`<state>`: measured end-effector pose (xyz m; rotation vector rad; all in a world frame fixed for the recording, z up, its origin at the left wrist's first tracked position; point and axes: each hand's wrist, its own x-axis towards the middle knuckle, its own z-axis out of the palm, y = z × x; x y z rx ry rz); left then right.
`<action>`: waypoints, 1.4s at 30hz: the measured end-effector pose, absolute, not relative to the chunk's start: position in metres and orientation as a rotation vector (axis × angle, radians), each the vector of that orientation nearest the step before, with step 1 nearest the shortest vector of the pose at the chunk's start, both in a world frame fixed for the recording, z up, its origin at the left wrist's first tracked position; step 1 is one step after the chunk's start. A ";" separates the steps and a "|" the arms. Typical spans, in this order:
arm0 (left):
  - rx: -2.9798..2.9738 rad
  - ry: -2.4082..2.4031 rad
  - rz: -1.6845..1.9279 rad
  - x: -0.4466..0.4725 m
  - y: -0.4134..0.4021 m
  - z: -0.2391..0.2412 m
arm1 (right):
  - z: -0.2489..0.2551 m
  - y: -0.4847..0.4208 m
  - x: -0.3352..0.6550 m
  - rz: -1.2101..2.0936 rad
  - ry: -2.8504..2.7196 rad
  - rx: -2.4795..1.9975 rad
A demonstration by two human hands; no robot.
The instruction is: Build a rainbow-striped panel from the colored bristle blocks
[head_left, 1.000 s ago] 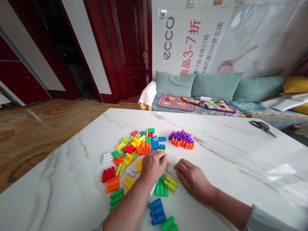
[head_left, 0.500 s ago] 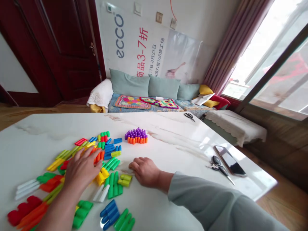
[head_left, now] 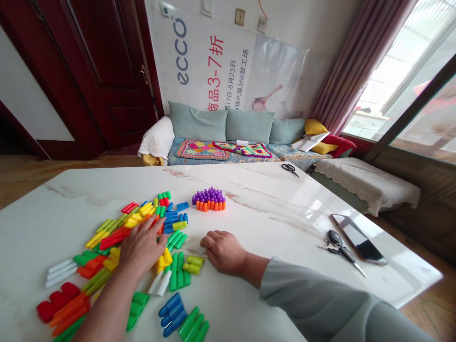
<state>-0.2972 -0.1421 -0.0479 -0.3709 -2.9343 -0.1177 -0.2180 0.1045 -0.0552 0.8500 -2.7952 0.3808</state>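
My left hand (head_left: 144,242) lies over a spread of colourful plastic building pieces, fingers stretched and apart, with fingertips at some orange pieces (head_left: 152,219) that it partly covers. Beside its wrist is a yellow piece (head_left: 164,260), and a long red piece (head_left: 114,237) lies to its left. My right hand (head_left: 223,251) rests on the table with fingers curled in; whatever they may hold is hidden. Close to its left are a yellow-green piece (head_left: 193,264) and green pieces (head_left: 180,271). Further back stands a joined block of purple and orange pegs (head_left: 208,199).
On the white marble-patterned table (head_left: 263,190) are a phone (head_left: 358,238), keys (head_left: 335,240) with a pointed tool beside them, and black scissors (head_left: 290,169) at the far edge. A sofa (head_left: 195,154) with cushions stands behind; a cloth-covered bench (head_left: 366,180) is at the right.
The view has shifted, so the scene sits further right. My left hand has moved slightly rightward over the pieces, uncovering more of the red one. My right hand stays curled in place.
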 end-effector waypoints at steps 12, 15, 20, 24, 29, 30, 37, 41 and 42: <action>-0.146 -2.989 -0.188 -0.288 -0.137 -0.030 | -0.054 0.105 -0.218 0.392 -2.792 0.841; -0.120 -2.985 -0.216 -0.289 -0.141 -0.034 | -0.053 0.105 -0.217 0.408 -2.794 0.843; -0.101 -2.878 -0.420 -0.292 -0.148 -0.032 | -0.053 0.105 -0.218 0.412 -2.791 0.825; -0.120 -2.373 -1.022 -0.285 -0.143 -0.015 | -0.054 0.104 -0.217 0.464 -2.777 0.834; -0.092 -1.680 -2.679 -0.271 -0.127 -0.002 | -0.057 0.105 -0.217 0.659 -2.763 0.832; -0.063 -1.536 -2.940 -0.269 -0.123 -0.003 | -0.058 0.106 -0.219 0.731 -2.762 0.820; 0.038 -1.451 -3.537 -0.266 -0.111 -0.018 | -0.035 0.097 -0.233 1.844 -2.470 0.291; -0.069 -1.745 -3.417 -0.264 -0.110 -0.020 | -0.009 0.082 -0.235 2.223 -2.160 0.276; -0.114 -1.819 -3.339 -0.263 -0.109 -0.020 | -0.005 0.078 -0.235 2.247 -2.120 0.263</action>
